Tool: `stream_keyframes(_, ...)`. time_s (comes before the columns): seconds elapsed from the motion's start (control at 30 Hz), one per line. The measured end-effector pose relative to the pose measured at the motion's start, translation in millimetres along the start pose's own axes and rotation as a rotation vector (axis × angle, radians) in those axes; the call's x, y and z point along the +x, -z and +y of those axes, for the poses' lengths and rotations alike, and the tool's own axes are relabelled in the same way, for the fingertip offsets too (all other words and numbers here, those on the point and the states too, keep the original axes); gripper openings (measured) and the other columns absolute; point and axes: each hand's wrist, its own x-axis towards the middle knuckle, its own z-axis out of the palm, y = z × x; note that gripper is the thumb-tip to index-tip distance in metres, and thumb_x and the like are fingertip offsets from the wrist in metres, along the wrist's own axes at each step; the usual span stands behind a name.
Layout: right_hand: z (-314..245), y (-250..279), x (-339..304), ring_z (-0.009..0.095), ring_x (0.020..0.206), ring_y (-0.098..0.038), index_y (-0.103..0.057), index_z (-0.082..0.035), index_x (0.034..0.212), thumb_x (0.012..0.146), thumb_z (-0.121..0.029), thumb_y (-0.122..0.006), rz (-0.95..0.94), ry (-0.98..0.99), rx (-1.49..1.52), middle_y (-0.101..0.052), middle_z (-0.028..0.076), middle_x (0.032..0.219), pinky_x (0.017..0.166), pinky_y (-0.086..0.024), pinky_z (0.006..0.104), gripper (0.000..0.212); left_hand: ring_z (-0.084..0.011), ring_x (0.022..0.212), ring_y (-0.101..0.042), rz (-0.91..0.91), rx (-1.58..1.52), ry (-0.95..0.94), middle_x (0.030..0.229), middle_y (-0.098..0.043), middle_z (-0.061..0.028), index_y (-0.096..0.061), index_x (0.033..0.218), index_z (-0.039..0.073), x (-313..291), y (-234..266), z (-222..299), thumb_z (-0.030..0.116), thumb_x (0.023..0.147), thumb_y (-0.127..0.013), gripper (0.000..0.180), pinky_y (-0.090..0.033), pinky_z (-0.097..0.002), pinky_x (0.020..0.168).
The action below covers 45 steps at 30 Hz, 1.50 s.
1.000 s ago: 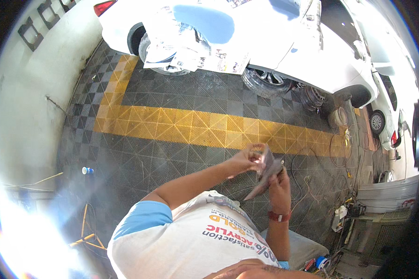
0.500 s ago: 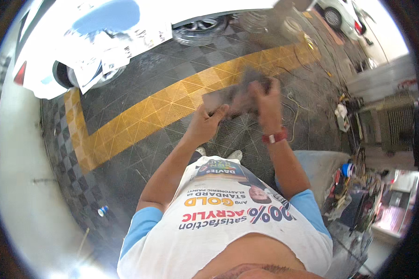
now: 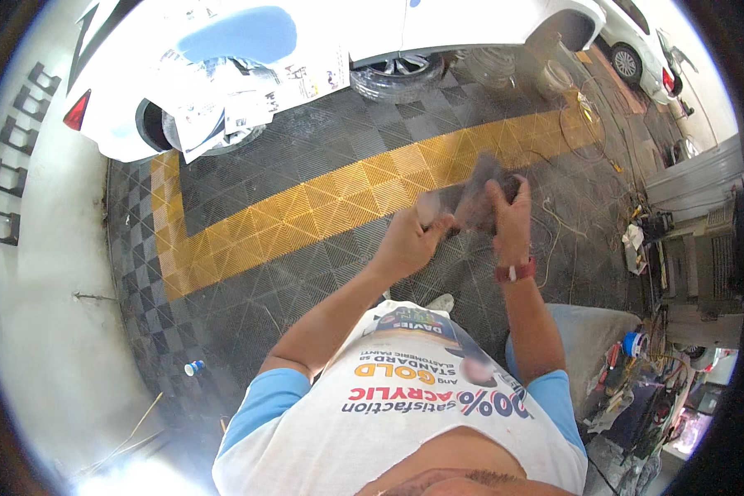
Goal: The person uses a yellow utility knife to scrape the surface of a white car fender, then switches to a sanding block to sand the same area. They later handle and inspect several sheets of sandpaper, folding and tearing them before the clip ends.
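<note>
1. The biggest thing we see is the dark tiled floor (image 3: 322,149). It runs through the middle of the frame.
2. Next is the white car (image 3: 463,25), along the top. It has a smooth blue patch (image 3: 240,35) on its side, at the upper left.
3. Our white T-shirt (image 3: 422,413) with blue sleeves fills the bottom middle.
4. A yellow stripe (image 3: 306,202) on the floor goes slanting up from the left to the upper right.
5. Sheets of newspaper (image 3: 318,73) hang on the car, below the blue patch.
6. The grey sheet (image 3: 481,186) is just right of the middle, up off the floor, between our two hands. It is blurry, so we cannot tell if it is one folded piece or two. We think it is light, thin and bendy, and maybe a bit rough. It should not break if dropped, but it could crease or tear. The edges look like the best place to pinch it.
7. Our left hand (image 3: 407,244) pinches the left end of the sheet, thumb on the near side.
8. Our right hand (image 3: 512,217) has its thumb and fingers closed around the right end. The blur hides just where the fingertips sit.
9. A red wristband (image 3: 515,270) is on our right wrist.
10. The smallest is a blue and white tub (image 3: 193,368), on the floor at the lower left.
</note>
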Motion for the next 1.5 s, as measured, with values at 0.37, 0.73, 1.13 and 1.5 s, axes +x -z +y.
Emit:
stream_keyframes(0.37, -9, -15, -27, 0.022, 0.100, -0.067, -0.058, 0.001, 0.128, 0.097, -0.024, -0.081, -0.233, 0.153, -0.460, -0.070, 0.014, 0.108, 0.093, -0.055, 0.0379, 0.045, -0.0166, 0.112, -0.067, -0.321, -0.473, 0.317, 0.121, -0.073, -0.0061, -0.064, 0.138, 0.005, -5, 8, -42, 0.029, 0.110, -0.062, 0.037, -0.051, -0.0361, 0.103)
stream_keyframes(0.73, 32, 6, -58, 0.016, 0.104, -0.071, -0.061, -0.004, 0.137, 0.110, -0.040, -0.065, -0.240, -0.466, 0.584, -0.073, 0.004, 0.121, 0.091, -0.058, 0.0337, 0.045, -0.0196, 0.119, -0.068, -0.104, -0.744, 0.061, 0.132, -0.071, -0.0071, -0.055, 0.150, 0.007, 1, 23, -69, 0.018, 0.105, -0.073, 0.050, -0.052, -0.0347, 0.108)
stream_keyframes(1.13, 1, 15, -37, 0.023, 0.105, -0.069, -0.056, 0.000, 0.133, 0.100, -0.021, -0.076, -0.091, 0.262, -0.357, -0.070, 0.013, 0.117, 0.090, -0.057, 0.0375, 0.044, -0.0194, 0.109, -0.069, -0.126, -0.060, 0.019, 0.119, -0.076, -0.0114, -0.066, 0.133, -0.003, -8, -11, 2, 0.024, 0.110, -0.066, 0.036, -0.053, -0.0348, 0.099)
stream_keyframes(1.5, 8, -5, -52, 0.016, 0.096, -0.067, -0.052, -0.004, 0.128, 0.097, -0.022, -0.083, -0.110, 0.227, -0.256, -0.070, 0.009, 0.107, 0.084, -0.056, 0.0341, 0.046, -0.0174, 0.103, -0.072, -0.249, -0.211, 0.072, 0.110, -0.079, -0.0089, -0.071, 0.124, 0.000, -9, -2, -6, 0.025, 0.106, -0.073, 0.030, -0.057, -0.0359, 0.093)
